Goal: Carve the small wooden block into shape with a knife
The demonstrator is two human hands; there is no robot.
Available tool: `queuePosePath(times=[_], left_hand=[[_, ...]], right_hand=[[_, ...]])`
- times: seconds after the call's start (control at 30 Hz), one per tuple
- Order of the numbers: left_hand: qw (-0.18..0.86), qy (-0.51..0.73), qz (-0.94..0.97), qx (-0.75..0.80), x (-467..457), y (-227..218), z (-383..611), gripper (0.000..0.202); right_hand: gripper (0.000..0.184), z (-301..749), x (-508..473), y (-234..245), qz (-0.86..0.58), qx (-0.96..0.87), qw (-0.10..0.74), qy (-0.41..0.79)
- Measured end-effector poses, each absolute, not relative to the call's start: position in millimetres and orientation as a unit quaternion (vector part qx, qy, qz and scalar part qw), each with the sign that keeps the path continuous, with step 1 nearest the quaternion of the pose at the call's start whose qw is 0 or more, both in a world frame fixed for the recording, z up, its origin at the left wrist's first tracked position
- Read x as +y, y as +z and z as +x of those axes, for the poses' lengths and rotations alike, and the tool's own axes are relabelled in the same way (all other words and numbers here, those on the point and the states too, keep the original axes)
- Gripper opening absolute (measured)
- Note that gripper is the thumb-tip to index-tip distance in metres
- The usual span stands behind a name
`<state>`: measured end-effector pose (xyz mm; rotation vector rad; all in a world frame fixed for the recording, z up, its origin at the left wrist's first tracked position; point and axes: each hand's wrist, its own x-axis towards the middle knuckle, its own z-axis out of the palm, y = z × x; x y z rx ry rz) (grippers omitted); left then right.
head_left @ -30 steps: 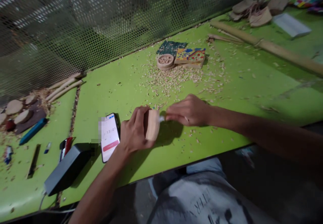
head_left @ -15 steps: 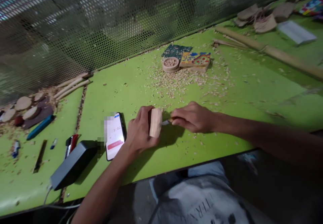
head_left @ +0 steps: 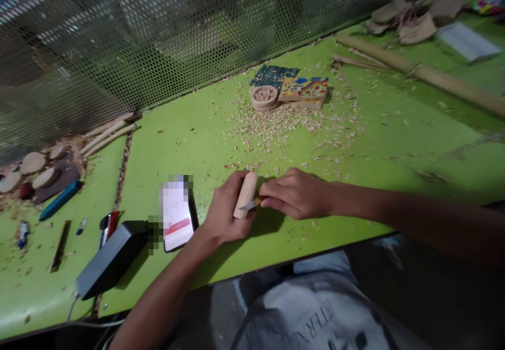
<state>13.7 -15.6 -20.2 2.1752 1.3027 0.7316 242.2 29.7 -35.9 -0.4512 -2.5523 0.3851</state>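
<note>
- Bench (head_left: 177, 145), green and strewn with chips, runs beneath everything, with a long pole (head_left: 437, 79) lying across its far right.
- Left hand (head_left: 224, 213) has its grip wrapped around the wooden piece, fingers over the far part and thumb by the near end.
- Right hand (head_left: 295, 195) has its grip curled tightly about the knife's handle, just beside the left hand.
- Phone (head_left: 179, 221) lies screen up on the bench, left of the left hand.
- Wooden piece (head_left: 247, 192) sits in the left hand, between the two hands, a narrow pale face turned up. It looks light, stiff and dry, hardly slippery or fragile; the firmest hold is probably along its sides, fingertips kept behind the blade's path.
- Knife (head_left: 249, 205) lays its short blade across the near end of that face; the handle, mostly hidden, seems the only safe hold.
- Shavings (head_left: 272, 124) lie scattered beyond the hands, surely feather-light.
</note>
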Motion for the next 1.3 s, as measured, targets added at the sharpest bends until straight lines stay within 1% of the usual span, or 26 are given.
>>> queuePosePath(times=[0.1,0.27,0.4,0.6,0.83,0.93,1.03,1.13,1.2,1.27,1.3], left_hand=[[0.265,0.265,0.786,0.492,-16,-22,15,0.045],[0.281,0.288,0.772,0.492,-18,-22,19,0.036],[0.300,0.313,0.766,0.474,-20,-20,21,0.038],[0.290,0.316,0.756,0.494,-20,-19,22,0.036],[0.321,0.323,0.726,0.515,-15,-26,22,0.038],[0.321,0.329,0.713,0.530,-12,-31,22,0.035],[0.310,0.328,0.709,0.542,-11,-29,20,0.031],[0.289,0.334,0.721,0.533,-15,-18,17,0.033],[0.281,0.328,0.730,0.529,-19,-8,15,0.047],[0.254,0.318,0.731,0.547,-20,-1,14,0.044],[0.243,0.313,0.735,0.550,-20,1,14,0.042]], right_hand=[[0.042,241,29,-36,-0.169,-0.940,0.261,0.142],[0.040,242,30,-32,-0.168,-0.933,0.291,0.131],[0.039,242,31,-31,-0.176,-0.931,0.296,0.124],[0.039,242,34,-34,-0.186,-0.924,0.320,0.097],[0.045,243,48,-36,-0.217,-0.926,0.300,0.078],[0.046,239,50,-37,-0.221,-0.925,0.301,0.078],[0.048,240,55,-37,-0.230,-0.925,0.289,0.093],[0.047,254,75,-37,-0.298,-0.902,0.277,0.141],[0.044,270,93,-35,-0.377,-0.857,0.310,0.165],[0.041,281,103,-32,-0.419,-0.811,0.379,0.150],[0.041,283,103,-30,-0.414,-0.806,0.394,0.153]])
